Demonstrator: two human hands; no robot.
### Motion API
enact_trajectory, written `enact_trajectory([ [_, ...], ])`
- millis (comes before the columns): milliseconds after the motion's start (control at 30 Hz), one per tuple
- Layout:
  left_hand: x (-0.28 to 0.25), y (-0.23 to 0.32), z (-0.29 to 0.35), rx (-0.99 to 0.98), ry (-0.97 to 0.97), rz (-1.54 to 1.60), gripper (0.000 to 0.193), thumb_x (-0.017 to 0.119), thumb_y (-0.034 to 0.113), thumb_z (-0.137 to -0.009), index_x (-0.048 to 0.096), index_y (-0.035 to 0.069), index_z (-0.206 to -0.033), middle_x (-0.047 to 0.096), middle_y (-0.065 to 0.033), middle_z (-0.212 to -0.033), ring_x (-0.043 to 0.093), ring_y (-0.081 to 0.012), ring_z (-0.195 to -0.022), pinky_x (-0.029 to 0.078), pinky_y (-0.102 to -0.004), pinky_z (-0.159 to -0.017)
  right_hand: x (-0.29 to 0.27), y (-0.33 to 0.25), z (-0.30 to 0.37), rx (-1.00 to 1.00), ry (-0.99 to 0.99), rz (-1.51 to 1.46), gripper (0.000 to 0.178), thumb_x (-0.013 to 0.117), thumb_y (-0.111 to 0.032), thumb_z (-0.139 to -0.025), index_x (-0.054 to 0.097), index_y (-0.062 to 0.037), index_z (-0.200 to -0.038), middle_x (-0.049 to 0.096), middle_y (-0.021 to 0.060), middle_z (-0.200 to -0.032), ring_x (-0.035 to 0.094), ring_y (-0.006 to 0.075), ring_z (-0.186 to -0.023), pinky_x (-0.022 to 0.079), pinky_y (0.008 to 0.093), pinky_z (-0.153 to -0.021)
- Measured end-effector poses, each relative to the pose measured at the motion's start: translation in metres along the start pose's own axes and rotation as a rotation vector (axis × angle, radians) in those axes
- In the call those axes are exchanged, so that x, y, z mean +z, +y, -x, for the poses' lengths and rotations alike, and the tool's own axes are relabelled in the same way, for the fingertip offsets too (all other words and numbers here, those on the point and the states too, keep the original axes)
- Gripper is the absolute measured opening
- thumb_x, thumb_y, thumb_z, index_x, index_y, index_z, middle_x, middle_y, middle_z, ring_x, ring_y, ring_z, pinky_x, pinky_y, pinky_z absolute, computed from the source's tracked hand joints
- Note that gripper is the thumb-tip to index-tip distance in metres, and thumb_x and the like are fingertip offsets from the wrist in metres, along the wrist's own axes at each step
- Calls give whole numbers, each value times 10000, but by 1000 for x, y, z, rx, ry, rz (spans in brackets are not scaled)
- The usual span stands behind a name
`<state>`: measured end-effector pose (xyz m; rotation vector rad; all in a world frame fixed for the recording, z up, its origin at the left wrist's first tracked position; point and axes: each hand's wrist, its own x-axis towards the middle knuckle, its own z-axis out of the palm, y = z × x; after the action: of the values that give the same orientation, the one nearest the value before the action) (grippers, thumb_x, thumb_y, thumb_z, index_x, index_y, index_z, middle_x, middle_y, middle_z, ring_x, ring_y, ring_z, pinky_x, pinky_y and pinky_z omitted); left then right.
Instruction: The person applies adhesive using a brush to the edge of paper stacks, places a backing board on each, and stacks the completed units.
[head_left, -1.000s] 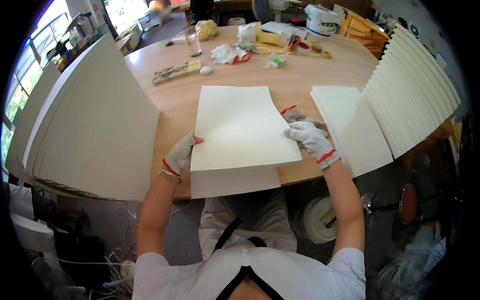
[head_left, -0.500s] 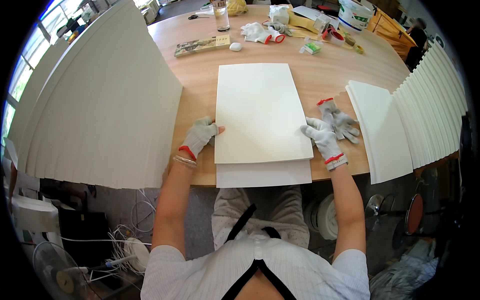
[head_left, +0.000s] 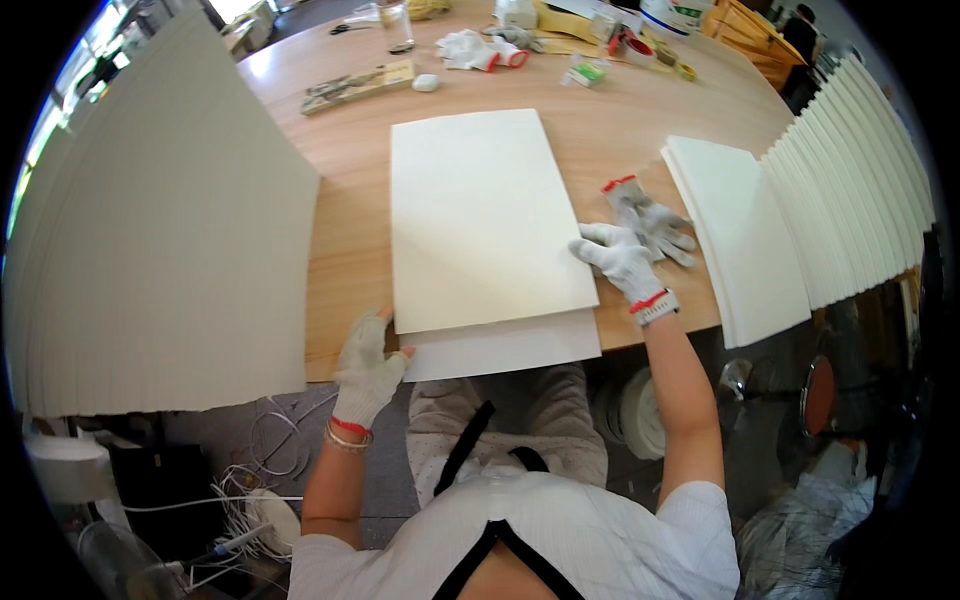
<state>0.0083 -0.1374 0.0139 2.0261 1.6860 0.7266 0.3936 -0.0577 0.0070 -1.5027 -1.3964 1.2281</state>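
Observation:
A thick cream-white board or stack of sheets (head_left: 480,220) lies on the table in front of me. From under its near end sticks out a thinner white sheet (head_left: 505,345). My left hand (head_left: 370,370), in a white knitted glove with bare thumb tip, is at the near left corner; its thumb touches the sheet's left edge, with the forefinger apart from it. Along the stack's right edge rests my right hand (head_left: 618,258), gloved too, fingers stretched out. Just beyond it lies a loose grey-white glove (head_left: 650,222) with a red cuff.
Tall cream stacks stand at left (head_left: 170,230) and right (head_left: 850,190), with a flat pile (head_left: 745,235) beside the right one. Toward the back are a patterned long box (head_left: 358,87), a white lump (head_left: 425,82), gloves (head_left: 475,50), tape rolls (head_left: 638,50) and a glass (head_left: 395,25). Cables (head_left: 245,500) lie below left.
My left hand has slid from the stack's left side toward me, down to the near corner. My right hand stays at the right edge. The view has shifted and tilted a little.

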Motion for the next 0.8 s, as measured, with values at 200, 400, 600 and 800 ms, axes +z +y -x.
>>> enact_trajectory([
  [200, 15, -9, 9, -24, 71, 234, 547, 727, -12, -694, 568, -34, -1217, 586, -204, -1209, 558, -332, -1133, 436, -378, -968, 4, -5, 3, -99, -28, 106, 352, 645, -277, -904, 661, 11, -1106, 684, 5, -960, 570, 66, -878, 457, 238, -788],
  [400, 19, -13, 12, -23, 88, 222, 543, 735, -14, -695, 573, -34, -1213, 565, -227, -1266, 544, -337, -1183, 434, -372, -984, 4, -1, 2, -97, -21, 181, 403, 684, -220, -886, 622, 66, -1162, 682, 77, -1068, 607, 119, -973, 475, 252, -871],
  [600, 16, -12, 12, 33, 81, 83, 555, 740, 5, -709, 563, -29, -1234, 545, -236, -1300, 534, -341, -1200, 431, -380, -999, 11, -3, 8, -220, 138, 416, 396, 652, -320, -891, 645, 32, -1072, 694, 150, -989, 642, 224, -871, 485, 319, -784],
  [800, 16, -10, 10, 5, 56, 122, 562, 731, 2, -724, 549, -36, -1255, 527, -239, -1324, 518, -345, -1221, 430, -370, -1003, 10, -15, 19, -23, 60, 281, 384, 649, -309, -894, 645, 28, -1078, 685, 81, -931, 623, 146, -837, 480, 270, -727],
])
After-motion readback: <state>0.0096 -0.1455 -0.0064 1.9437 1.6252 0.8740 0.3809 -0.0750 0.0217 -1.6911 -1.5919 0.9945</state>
